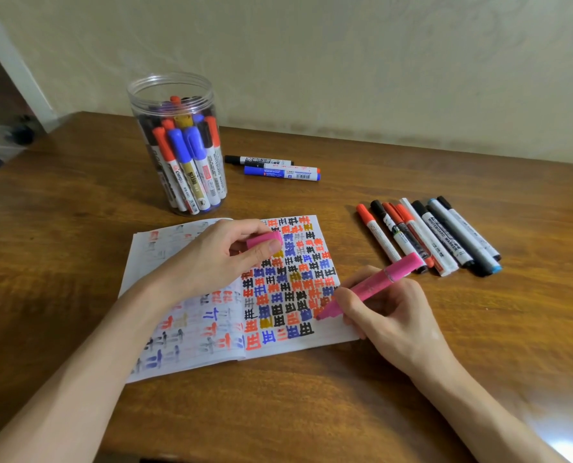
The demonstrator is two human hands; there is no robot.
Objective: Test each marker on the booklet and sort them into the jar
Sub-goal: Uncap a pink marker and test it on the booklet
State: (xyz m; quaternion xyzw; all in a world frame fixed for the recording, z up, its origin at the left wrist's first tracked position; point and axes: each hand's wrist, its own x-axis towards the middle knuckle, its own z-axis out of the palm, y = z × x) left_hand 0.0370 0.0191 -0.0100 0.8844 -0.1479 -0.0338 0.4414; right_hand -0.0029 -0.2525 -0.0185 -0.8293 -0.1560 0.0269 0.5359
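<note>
pink marker (pixel 372 285) sits uncapped in the right hand (pixel 388 315), whose fingers curl round its barrel in a writing grip. its long axis runs from the tip, down and inward toward the left hand, to the back end up and outward. the tip looks to touch the booklet (pixel 184 362) at the outer edge of the page under the right hand, beside the last coloured marks. the left hand (pixel 218 259) rests on the open booklet and pinches the pink cap (pixel 265 240) between thumb and fingers. recapping likely turns on bringing the tip across to that cap. beyond the left hand stands the jar (pixel 174 95), part full, nearer to it than to the right. beyond the right hand lies a row of markers (pixel 428 238) on the counter (pixel 311 412), and a few loose markers (pixel 278 167) lie just beside the jar.
</note>
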